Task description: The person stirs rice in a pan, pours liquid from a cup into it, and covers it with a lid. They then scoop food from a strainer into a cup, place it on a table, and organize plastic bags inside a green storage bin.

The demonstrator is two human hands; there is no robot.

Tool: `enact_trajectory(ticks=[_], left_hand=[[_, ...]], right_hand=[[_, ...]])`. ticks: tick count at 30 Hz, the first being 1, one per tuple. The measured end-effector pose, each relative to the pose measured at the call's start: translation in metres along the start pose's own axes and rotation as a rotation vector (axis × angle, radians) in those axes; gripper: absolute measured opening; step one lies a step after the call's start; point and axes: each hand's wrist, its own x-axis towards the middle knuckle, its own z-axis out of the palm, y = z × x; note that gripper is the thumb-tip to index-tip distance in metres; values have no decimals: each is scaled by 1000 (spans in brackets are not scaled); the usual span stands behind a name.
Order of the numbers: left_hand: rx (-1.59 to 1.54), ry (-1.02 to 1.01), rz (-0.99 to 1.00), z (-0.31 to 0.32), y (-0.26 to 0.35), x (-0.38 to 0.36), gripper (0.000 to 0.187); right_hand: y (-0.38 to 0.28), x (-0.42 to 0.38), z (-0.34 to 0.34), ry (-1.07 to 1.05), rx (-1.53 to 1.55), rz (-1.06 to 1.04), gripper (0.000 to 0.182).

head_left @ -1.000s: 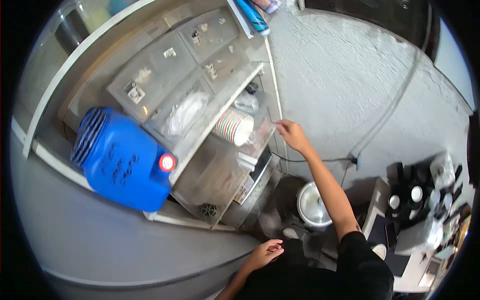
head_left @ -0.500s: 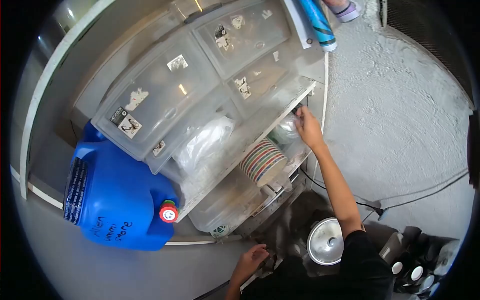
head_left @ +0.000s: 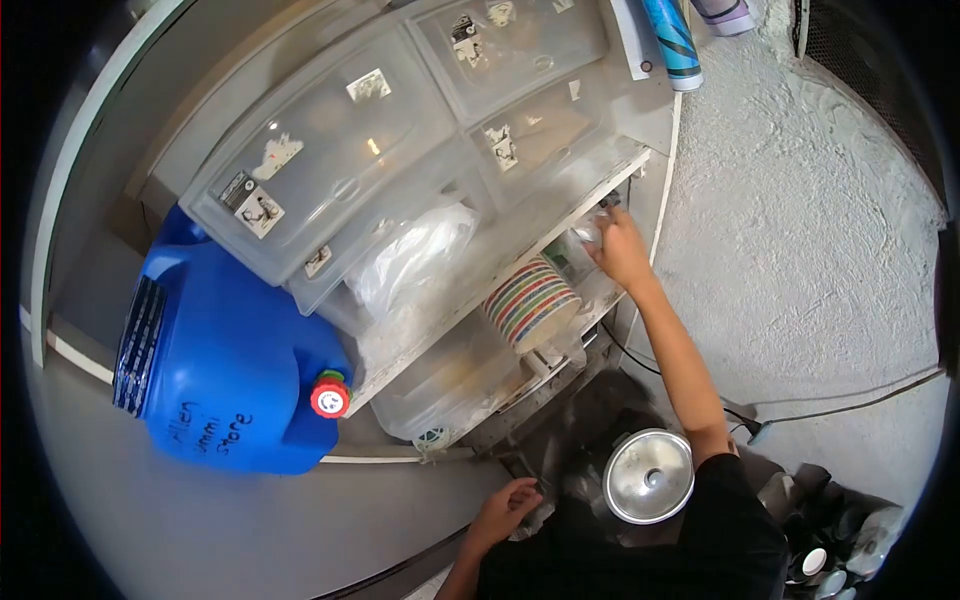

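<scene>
My right hand [head_left: 622,250] reaches in at the right end of the lower shelf [head_left: 598,300], just under the upper shelf board [head_left: 520,268]. Its fingers are bent inward beside a clear plastic bag [head_left: 578,250], and their tips are partly hidden; what they grip I cannot tell. A small dark object [head_left: 609,201] shows just above the fingers. Left of this hand lies a stack of striped paper cups [head_left: 530,305] on its side. My left hand [head_left: 508,508] hangs low near my body, fingers loosely curved and holding nothing I can see.
Clear plastic drawers [head_left: 330,160] stand on the upper shelf. At left is a blue jerrycan [head_left: 240,360] with a red cap [head_left: 329,398]. A clear container [head_left: 450,385] lies beneath the shelf. Below my right arm stands a lidded metal pot [head_left: 648,476]; a black cable [head_left: 630,355] runs along the wall.
The view has shifted a little, so the shelves sit slightly higher. My right hand stays at the shelf end, its fingers slightly lower against the bag. My left hand remains low near my body.
</scene>
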Motion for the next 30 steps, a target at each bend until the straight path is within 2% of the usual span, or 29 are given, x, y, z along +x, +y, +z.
enact_trajectory(ticks=[3, 6, 9, 11, 15, 17, 21, 23, 24, 26, 27, 29, 30], left_hand=[[24, 10, 3, 0, -1, -8, 36], [-30, 48, 54, 3, -19, -11, 38], [5, 97, 69, 8, -27, -18, 37], [2, 108, 100, 9, -33, -20, 37], [-8, 140, 153, 12, -36, -26, 37], [-29, 156, 161, 15, -41, -27, 36], [-20, 177, 157, 17, -44, -30, 35], [-23, 178, 155, 18, -46, -31, 35], [-25, 176, 153, 18, -47, -32, 35], [-31, 169, 151, 18, -46, -33, 36], [-38, 162, 150, 18, -45, -34, 36], [-26, 160, 140, 19, -43, -35, 36], [-15, 159, 128, 18, -42, -35, 37]], right_hand=[[5, 2, -5, -120, -6, -20, 30], [1, 4, -13, -216, 42, 64, 26], [-3, 2, -18, -178, 128, 67, 21], [-4, -1, -17, -5, 124, -70, 19], [-4, 3, -19, 43, 182, -130, 22], [-2, 8, -24, -124, 342, 13, 27], [6, 6, -16, -135, 446, 14, 27], [10, 5, -13, -233, 659, 170, 25], [9, 4, -14, -233, 660, 170, 25], [6, 2, -19, -347, 867, 355, 21], [4, 2, -22, -345, 867, 357, 21], [1, 3, -25, -440, 987, 613, 18], [3, 2, -24, -434, 988, 616, 18]])
